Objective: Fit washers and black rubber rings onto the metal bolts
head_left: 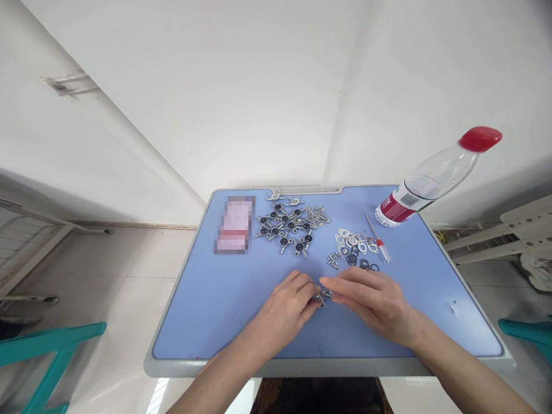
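Near the front middle of the table, my left hand [288,302] is closed around a small metal fitting [321,298], mostly hidden by the fingers. My right hand [374,298] comes in from the other side, its thumb and fingertips closed about the thin end of the same piece. Just beyond the hands lie tiny shiny metal bits [334,260], black rings [352,260] and flat silver plates with holes [362,248]. Farther back is a group of metal fittings with round black centres [284,219], beside a pile of thin metal pins [318,216].
A screwdriver [380,246] with a clear and red handle lies right of the plates. Behind it stands a red-capped water bottle [399,204]. A blurred pinkish rectangle [235,224] lies at left on the blue table [207,322]. A white wall [267,115] rises behind.
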Available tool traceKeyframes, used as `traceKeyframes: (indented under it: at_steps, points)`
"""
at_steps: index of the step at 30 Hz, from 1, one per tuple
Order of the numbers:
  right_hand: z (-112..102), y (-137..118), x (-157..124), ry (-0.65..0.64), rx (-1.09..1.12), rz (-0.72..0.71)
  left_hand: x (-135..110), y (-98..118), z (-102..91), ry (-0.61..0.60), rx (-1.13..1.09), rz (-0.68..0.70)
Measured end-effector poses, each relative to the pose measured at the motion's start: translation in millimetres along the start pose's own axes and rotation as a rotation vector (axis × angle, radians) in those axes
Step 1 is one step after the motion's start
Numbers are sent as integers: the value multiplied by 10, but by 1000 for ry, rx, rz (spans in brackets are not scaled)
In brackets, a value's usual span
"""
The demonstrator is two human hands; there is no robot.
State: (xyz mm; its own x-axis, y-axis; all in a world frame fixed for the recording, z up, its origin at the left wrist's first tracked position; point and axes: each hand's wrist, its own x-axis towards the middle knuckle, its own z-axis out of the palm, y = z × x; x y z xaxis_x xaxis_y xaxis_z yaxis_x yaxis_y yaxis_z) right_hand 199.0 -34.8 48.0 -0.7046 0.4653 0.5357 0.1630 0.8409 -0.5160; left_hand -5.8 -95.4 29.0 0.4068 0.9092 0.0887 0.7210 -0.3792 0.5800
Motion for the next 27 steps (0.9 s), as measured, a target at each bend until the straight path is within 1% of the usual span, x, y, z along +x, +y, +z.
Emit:
traceKeyframes:
  at_steps: [2, 4, 7, 13, 18, 24, 27]
  points:
    - [-35, -8, 5, -65, 24, -3, -1, 3, -5, -7, -4, -6]
    - [-70, -21, 5, -126, 53, 30, 1, 4, -8, -10, -12, -6]
    - [-84, -33, -3, -143, 103, 60, 9, 1, -5, -5, -10, -4]
    - [13, -37, 25, -4, 62, 72, 22, -7, 1, 5, 3, 4]
    - [57, -64, 58, 63, 50, 125, 12, -18, 13, 14, 11, 11]
    - [89, -84, 50, 143, -17, 193, 5, -40, 32, 16, 21, 23]
    - [85, -69, 54, 149, -21, 222, 4, -47, 39, 28, 21, 23]
